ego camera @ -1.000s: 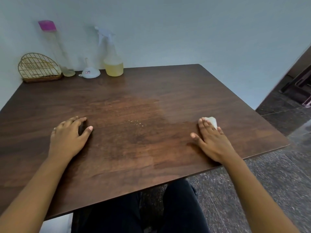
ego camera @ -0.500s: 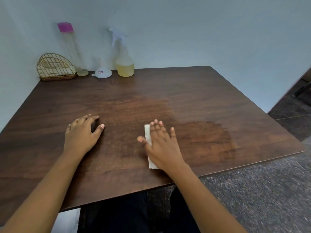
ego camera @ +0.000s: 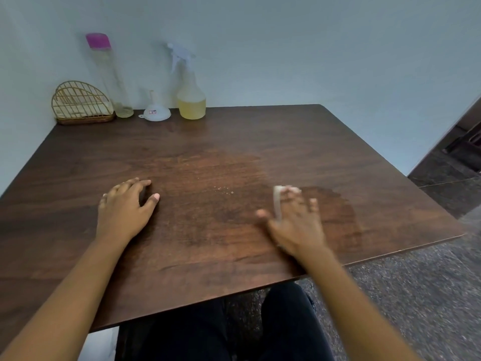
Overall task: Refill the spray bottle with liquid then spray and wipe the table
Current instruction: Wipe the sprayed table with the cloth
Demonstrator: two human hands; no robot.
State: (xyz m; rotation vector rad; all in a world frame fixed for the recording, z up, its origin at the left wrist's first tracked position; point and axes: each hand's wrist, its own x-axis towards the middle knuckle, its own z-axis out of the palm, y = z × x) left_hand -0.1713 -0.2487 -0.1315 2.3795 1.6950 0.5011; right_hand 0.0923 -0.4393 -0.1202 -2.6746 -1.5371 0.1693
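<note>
Head view: wiping is under way. The right hand (ego camera: 296, 220), fingers spread flat, presses a white cloth (ego camera: 277, 201) on the table (ego camera: 234, 136) beside a damp patch; the left hand (ego camera: 125, 207) rests open, holding nothing. The spray bottle (ego camera: 188, 95) stands at the back. Next, I judge, sweep over the droplets (ego camera: 223, 189).

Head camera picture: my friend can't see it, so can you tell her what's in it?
A person's right hand presses a white cloth flat on a dark wooden table, beside a damp patch, while the left hand rests flat. By the wall stand a spray bottle, a funnel, a tall bottle and a wire basket.
</note>
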